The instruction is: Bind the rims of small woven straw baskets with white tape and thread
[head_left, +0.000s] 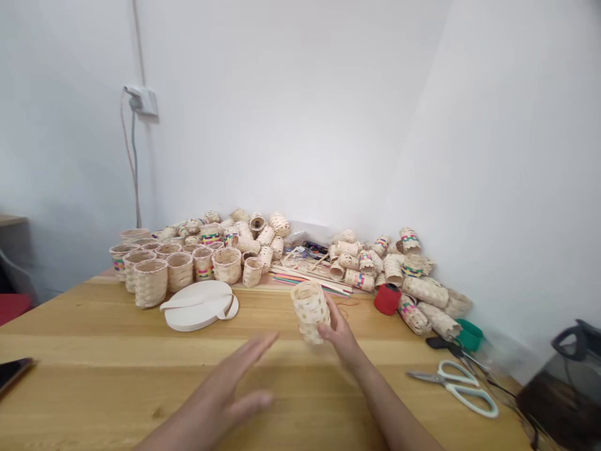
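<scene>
Pale and strip-woven, a small basket [310,307] is held slightly tilted above the middle of the wooden table [305,401] by the right hand [342,332], curled about its side with the thumb in front. Nothing is held by the left hand [230,382], blurred, its thumb spread wide. The basket's wall appears fully woven; whether its rim is finished cannot be told. Bound rims are seen on baskets [151,285] grouped at the far left, while ragged ends on cylinders [425,291] heaped at the far right suggest work left. The far edge is crowded by loose strips [323,285]; a tape roll [195,316] is set left, scissors [451,382] toward the right edge.
</scene>
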